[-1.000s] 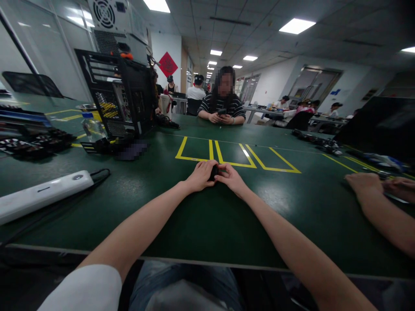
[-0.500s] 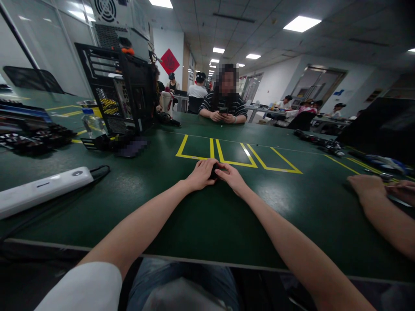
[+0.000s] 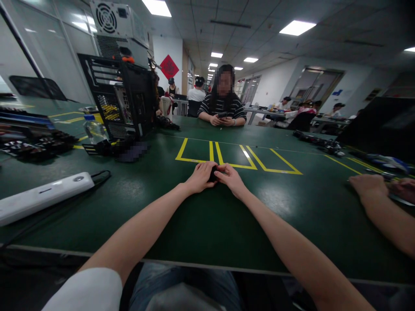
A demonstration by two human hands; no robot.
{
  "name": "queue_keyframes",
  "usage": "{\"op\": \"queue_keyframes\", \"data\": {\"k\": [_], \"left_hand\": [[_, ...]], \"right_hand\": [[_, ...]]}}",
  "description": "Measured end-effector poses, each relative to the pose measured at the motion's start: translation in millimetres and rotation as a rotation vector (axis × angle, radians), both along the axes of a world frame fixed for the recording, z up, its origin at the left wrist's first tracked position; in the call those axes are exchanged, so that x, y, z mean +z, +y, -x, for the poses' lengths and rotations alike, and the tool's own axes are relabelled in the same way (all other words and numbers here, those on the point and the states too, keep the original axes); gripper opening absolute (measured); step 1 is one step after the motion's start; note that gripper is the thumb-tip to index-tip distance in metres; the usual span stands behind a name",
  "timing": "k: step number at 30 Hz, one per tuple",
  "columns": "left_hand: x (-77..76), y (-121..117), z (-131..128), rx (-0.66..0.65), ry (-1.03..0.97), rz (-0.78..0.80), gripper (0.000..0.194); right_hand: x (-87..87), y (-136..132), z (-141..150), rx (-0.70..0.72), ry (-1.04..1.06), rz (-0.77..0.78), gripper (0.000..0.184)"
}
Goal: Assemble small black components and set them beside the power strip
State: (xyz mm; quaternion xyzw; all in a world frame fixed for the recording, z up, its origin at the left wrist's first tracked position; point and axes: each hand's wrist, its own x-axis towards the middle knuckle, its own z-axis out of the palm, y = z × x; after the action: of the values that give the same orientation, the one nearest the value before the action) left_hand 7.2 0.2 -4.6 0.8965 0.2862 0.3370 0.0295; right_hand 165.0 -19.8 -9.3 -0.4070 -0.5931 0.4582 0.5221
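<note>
My left grip (image 3: 201, 177) curls closed over a black piece (image 3: 213, 173), and my right grip (image 3: 231, 178) pinches its other side. It sits between them over the bench (image 3: 194, 224), just on my side of the yellow tape (image 3: 282, 172). I judge the handling under way, the piece not yet released; how much is left, I can't tell. My fingers hide most of it, so neither its long axis nor its facing shows.

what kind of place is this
Probably a shared workshop or electronics lab: an open computer case stands on the green table, yellow tape marks off areas, and people sit at desks further back.
</note>
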Motion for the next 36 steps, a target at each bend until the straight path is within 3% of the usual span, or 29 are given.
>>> {"op": "queue_keyframes", "data": {"k": [5,11,20,23,33,36], "left_hand": [[-0.9,0.6,0.7,0.002,0.007,-0.002,0.056],[1.1,-1.5,1.1,0.001,0.01,0.018,0.055],[0.5,-1.1,-0.9,0.012,0.005,0.02,0.056],[-0.4,-0.2,-1.0,0.016,0.009,0.02,0.057],[0.2,-0.8,1.0,0.012,0.012,0.014,0.056],[1.5,-1.5,0.5,0.009,0.015,0.02,0.056]], "right_hand": [[-0.4,3.3,-1.6,0.03,-0.052,0.036,0.036],[0.6,-1.1,-0.7,0.052,-0.015,-0.046,0.035],[1.0,-3.8,1.7,-0.007,-0.025,-0.007,0.029],[1.7,-1.9,1.3,-0.02,-0.062,-0.027,0.034],[0.8,-5.5,0.4,0.08,0.001,-0.049,0.037],[0.8,-6.7,0.7,0.051,-0.019,-0.045,0.035]]}}
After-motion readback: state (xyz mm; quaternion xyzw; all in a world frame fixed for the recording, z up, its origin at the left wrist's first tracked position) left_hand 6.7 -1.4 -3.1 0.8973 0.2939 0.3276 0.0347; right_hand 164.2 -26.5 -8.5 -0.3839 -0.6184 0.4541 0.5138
